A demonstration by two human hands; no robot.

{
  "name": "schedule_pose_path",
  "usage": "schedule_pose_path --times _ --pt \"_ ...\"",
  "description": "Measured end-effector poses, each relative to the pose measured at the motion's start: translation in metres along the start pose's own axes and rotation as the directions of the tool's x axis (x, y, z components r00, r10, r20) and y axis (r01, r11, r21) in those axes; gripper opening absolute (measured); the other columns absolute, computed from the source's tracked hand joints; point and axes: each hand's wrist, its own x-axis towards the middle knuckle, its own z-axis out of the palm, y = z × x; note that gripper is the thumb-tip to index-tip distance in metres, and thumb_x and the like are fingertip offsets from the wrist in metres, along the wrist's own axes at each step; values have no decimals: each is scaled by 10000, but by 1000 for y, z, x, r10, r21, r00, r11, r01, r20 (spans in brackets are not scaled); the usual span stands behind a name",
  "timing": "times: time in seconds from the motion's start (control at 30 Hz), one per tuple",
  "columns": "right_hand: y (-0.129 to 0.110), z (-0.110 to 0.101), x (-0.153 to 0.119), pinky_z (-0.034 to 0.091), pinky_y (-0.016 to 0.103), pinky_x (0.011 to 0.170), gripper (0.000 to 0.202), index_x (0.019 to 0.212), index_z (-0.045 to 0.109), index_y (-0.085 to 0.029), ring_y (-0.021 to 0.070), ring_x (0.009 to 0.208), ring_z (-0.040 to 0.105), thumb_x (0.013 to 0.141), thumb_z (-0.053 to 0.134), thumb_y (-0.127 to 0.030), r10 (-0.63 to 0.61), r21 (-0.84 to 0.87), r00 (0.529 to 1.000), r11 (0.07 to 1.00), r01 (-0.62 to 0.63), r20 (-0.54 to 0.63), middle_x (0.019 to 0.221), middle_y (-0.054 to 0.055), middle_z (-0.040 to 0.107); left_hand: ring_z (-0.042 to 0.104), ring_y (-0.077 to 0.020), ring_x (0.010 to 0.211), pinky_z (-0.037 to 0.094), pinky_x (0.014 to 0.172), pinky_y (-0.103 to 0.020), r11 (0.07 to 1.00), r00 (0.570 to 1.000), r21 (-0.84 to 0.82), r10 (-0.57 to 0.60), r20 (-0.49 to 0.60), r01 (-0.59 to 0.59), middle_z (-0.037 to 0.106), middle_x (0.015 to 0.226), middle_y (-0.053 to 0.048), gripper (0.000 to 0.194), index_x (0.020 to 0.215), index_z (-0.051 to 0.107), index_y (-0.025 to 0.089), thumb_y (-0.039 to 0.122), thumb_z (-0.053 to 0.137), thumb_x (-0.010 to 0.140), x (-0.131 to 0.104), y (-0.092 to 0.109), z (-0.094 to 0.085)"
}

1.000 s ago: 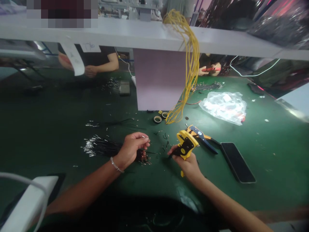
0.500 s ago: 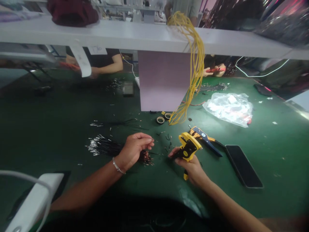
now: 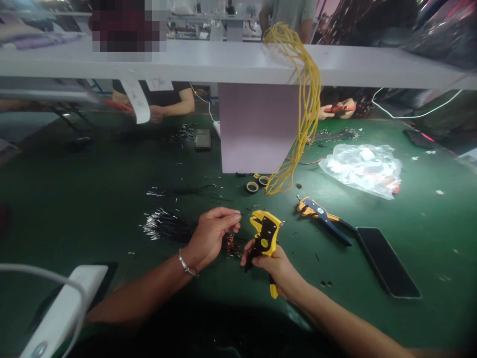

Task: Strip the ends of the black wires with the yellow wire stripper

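My right hand (image 3: 274, 258) is wrapped round the handles of a yellow and black wire stripper (image 3: 265, 233), its jaws pointing up and to the left. Between thumb and forefinger, my left hand (image 3: 216, 231) pinches a thin dark wire (image 3: 244, 215) whose end reaches toward the stripper's jaws. I cannot tell whether the wire lies inside the jaws. Under and beside my left hand lies a bundle of black wires (image 3: 171, 226) with silvery tips at the left and coppery ends at the right, partly hidden by the hand.
A second wire stripper (image 3: 322, 219) and a phone (image 3: 387, 261) lie to the right. Behind them rests a clear plastic bag (image 3: 365, 166). Yellow wires (image 3: 311, 99) hang from the shelf (image 3: 194, 59) near tape rolls (image 3: 252, 187). A white power strip (image 3: 63, 308) is at lower left. Co-workers sit opposite.
My right hand has brought the yellow wire stripper leftward and turned it, so its jaws are close to the wire in my left hand. The left hand keeps its pinch. The view has shifted slightly.
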Motion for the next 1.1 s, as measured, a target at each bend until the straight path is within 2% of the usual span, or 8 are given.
schedule_pose_path --times 0.2,0.33,0.5,0.7,0.97,1.1 --pt "0 5 4 464 336 695 269 841 650 -168 198 667 619 588 574 -114 -10 8 1000 1000 10 12 683 19 698 534 -95 531 411 508 -212 993 1000 114 -20 23 17 619 569 -10 161 732 712 126 238 782 641 -3 -13 2" --pt "-2 3 5 465 344 724 264 824 657 -178 200 682 615 585 567 -111 -35 -17 999 999 36 37 692 13 694 513 -86 483 397 465 -202 979 993 201 -54 104 32 598 542 2 111 726 711 135 220 754 668 -3 -17 1" --pt "-3 -2 5 455 343 770 285 848 685 -175 214 770 620 608 552 -97 -60 -52 994 997 65 92 743 24 697 501 -77 434 386 424 -197 975 979 212 -103 176 65 623 563 -16 133 706 685 127 253 726 700 -6 -14 3" --pt "-6 -3 3 454 333 760 288 842 691 -174 209 768 612 605 544 -100 -61 -92 992 993 72 114 787 35 700 471 -67 386 344 381 -185 973 982 225 -88 166 49 615 531 -10 142 730 664 130 268 699 730 -9 -12 2" --pt "-4 -4 3 448 340 741 306 859 658 -187 211 740 605 580 552 -116 -23 -80 993 996 33 117 745 28 708 466 -63 380 345 380 -186 960 995 279 -41 88 15 615 532 -3 107 721 667 139 242 695 721 -11 -10 3" --pt "-4 -3 4 452 350 746 297 842 657 -187 221 750 615 576 542 -121 -28 -110 988 993 45 152 739 27 701 466 -61 382 332 377 -180 955 993 295 -56 104 23 614 526 -8 110 694 668 141 242 705 717 -11 -10 3"
